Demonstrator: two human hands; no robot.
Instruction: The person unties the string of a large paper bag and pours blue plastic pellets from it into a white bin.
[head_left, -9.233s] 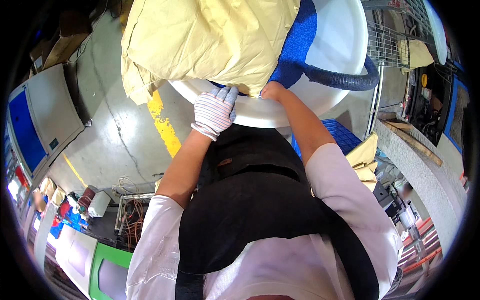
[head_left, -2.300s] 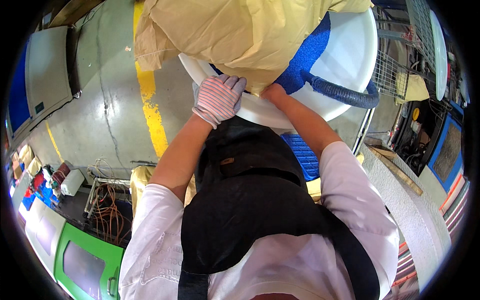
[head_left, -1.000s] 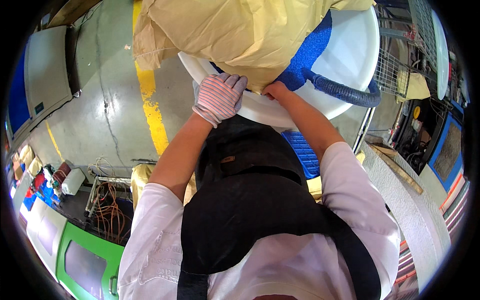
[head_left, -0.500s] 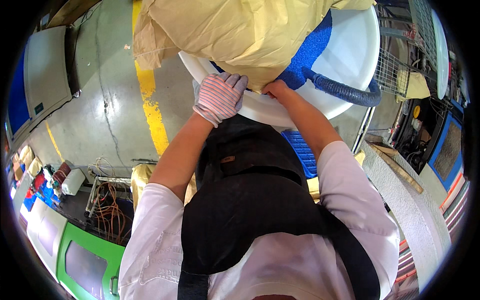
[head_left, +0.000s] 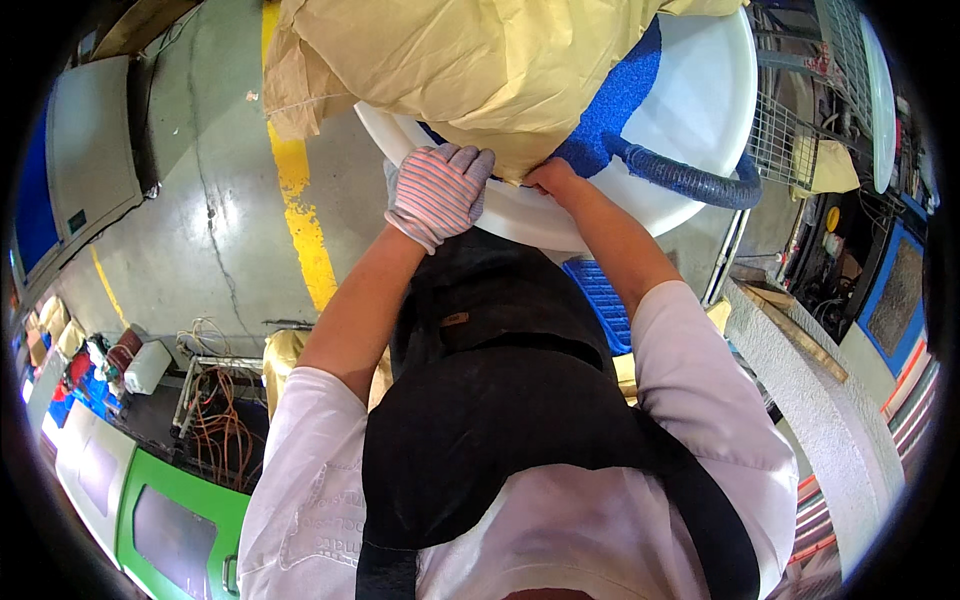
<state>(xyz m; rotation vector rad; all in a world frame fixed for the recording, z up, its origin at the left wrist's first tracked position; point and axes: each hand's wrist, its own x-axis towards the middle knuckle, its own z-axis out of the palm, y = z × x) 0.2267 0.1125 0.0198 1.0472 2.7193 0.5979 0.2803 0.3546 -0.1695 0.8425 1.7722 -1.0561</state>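
Observation:
A large tan paper sack point(head_left: 450, 60) lies tilted over a round white tub point(head_left: 690, 110), its lower end reaching the near rim. Blue granules point(head_left: 610, 110) fill part of the tub beside the sack. My left hand point(head_left: 440, 190), in a striped work glove, is closed at the near rim, touching the sack's edge. Grey fabric pokes out beneath that hand; what it grips is mostly hidden. My bare right hand point(head_left: 552, 178) pinches the sack's bottom corner, its fingertips partly hidden. A dark blue ribbed hose point(head_left: 685, 182) runs from the granules over the tub's right rim.
A blue slatted crate point(head_left: 600, 300) sits on the floor below the tub. Right of it stand a wire rack point(head_left: 785, 145) and a pale block point(head_left: 810, 390). A yellow line point(head_left: 300, 210) crosses the floor at left. Tangled orange cables point(head_left: 222, 425) and a green cabinet point(head_left: 170, 520) are lower left.
Both hands and the sack hold nearly the same places. The view has shifted only slightly.

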